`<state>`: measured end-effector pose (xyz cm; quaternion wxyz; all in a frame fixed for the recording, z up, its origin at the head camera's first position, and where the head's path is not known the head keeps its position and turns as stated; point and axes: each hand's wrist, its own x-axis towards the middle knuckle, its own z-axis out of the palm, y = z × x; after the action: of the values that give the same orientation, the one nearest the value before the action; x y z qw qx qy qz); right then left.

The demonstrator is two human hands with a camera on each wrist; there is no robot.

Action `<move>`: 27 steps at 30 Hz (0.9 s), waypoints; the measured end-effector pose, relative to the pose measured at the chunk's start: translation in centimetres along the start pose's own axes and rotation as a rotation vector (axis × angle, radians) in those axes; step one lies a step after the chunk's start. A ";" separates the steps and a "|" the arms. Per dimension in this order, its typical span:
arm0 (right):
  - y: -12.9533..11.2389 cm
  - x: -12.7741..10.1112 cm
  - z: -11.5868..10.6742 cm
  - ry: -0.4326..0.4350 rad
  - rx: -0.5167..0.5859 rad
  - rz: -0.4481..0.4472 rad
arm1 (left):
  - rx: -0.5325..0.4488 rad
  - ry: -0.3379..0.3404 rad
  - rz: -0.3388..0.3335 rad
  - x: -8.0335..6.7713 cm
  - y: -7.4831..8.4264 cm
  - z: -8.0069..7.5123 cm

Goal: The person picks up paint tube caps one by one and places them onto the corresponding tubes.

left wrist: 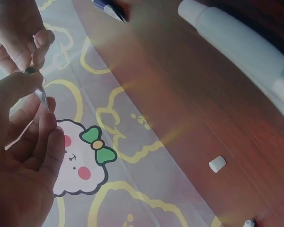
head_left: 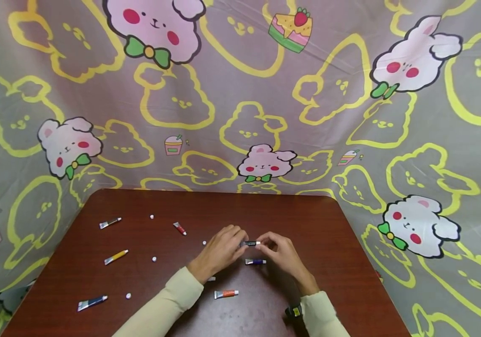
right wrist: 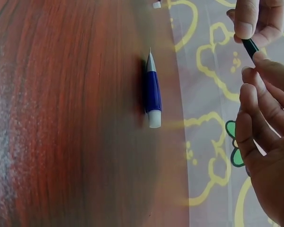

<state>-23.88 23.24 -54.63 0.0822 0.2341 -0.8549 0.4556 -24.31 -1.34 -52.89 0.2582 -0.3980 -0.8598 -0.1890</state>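
Note:
Both hands meet over a small black paint tube (head_left: 249,243) with a white end, held above the table. The left hand (head_left: 225,244) pinches its body between thumb and fingers; the tube's flat silver tail (left wrist: 42,98) pokes out below the thumb in the left wrist view. At the white end, the right hand (head_left: 281,252) pinches with thumb and fingertips, its other fingers loosely bent. Just below the hands lies a blue paint tube (head_left: 255,262), also seen in the right wrist view. Nearer the body is an orange paint tube (head_left: 225,294). Beneath the left wrist, another tube is mostly hidden.
On the brown table's (head_left: 307,215) left side lie a dark tube (head_left: 110,223), a yellow tube (head_left: 116,257), a navy tube (head_left: 92,303) and a red tube (head_left: 179,228). Several small white caps, one a white cap (head_left: 154,259), lie among them. A patterned curtain (head_left: 206,93) surrounds the table.

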 end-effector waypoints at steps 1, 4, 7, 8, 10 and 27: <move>0.0 0.0 0.0 -0.001 -0.001 0.002 | -0.002 -0.007 -0.004 0.0 0.0 0.0; -0.1 0.0 -0.1 0.001 -0.013 0.002 | -0.006 -0.026 -0.015 0.1 0.1 -0.2; -0.3 -0.1 -0.2 0.002 -0.026 -0.006 | -0.009 -0.041 -0.020 0.1 0.1 -0.3; -0.3 -0.1 -0.2 0.002 -0.028 -0.011 | -0.007 -0.045 -0.021 0.1 0.2 -0.3; -0.4 -0.1 -0.3 -0.002 -0.035 -0.019 | -0.006 -0.052 -0.020 0.1 0.2 -0.3; -0.6 0.0 -0.8 -0.049 -0.070 -0.063 | 0.001 -0.016 0.030 0.0 0.3 0.2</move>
<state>-23.63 23.57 -53.73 0.0837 0.2690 -0.8643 0.4167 -24.12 -1.02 -53.01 0.2542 -0.4123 -0.8559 -0.1812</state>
